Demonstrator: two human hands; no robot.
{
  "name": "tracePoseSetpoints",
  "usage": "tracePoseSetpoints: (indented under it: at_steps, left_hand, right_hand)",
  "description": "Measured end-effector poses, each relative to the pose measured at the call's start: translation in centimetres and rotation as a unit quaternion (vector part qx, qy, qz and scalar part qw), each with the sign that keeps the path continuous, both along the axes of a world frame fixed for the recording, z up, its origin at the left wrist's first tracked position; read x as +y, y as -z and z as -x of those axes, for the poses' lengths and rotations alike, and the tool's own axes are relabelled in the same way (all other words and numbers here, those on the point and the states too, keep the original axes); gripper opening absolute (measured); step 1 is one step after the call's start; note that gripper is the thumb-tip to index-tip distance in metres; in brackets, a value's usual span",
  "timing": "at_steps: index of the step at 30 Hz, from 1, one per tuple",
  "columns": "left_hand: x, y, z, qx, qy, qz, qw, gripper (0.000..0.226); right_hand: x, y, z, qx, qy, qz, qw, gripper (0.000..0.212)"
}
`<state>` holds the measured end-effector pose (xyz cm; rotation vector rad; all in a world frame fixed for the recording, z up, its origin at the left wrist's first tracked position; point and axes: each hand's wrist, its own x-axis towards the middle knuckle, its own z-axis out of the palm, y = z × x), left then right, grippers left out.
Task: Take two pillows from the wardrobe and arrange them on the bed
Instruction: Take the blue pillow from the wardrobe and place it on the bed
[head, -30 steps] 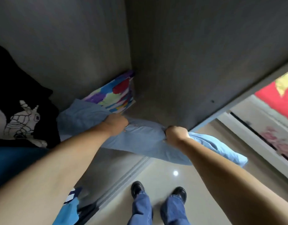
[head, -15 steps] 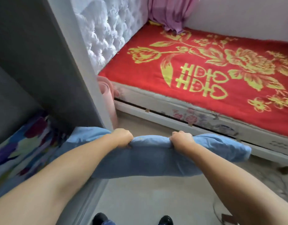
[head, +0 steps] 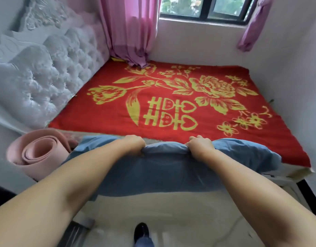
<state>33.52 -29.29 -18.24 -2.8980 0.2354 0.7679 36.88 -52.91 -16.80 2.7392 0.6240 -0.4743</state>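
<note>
Left hand (head: 134, 142) and right hand (head: 199, 146) each bunched the upper seam of the blue pillow (head: 162, 168), which hung at the bed's (head: 171, 97) near edge, not yet resting on it. Risk: limp fabric could slip and drop to the floor (head: 171, 211).

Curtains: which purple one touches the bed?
The left curtain pools onto the red blanket by the headboard; the right curtain hangs knotted above it.

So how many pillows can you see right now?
1: the blue pillow, held by the left hand and right hand at the bed's near edge. No other shows.
</note>
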Motion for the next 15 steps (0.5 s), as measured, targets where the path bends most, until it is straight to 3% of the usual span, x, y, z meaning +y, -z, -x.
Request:
tracePoseSetpoints:
  at_steps: [6, 15]
  left_hand:
    - [1.0, -1.6, -12.0, -0.008, -0.032, -0.004, 0.999, 0.029]
    - [3.0, -5.3, -25.3, -0.065, 0.039, -0.023, 0.997, 0.028]
  right_hand:
    - [0.4, -1.1, -9.6, -0.009, 0.038, -0.021, 0.999, 0.038]
    - [2.0, -4.5, -23.2, -0.038, 0.026, -0.019, 0.999, 0.030]
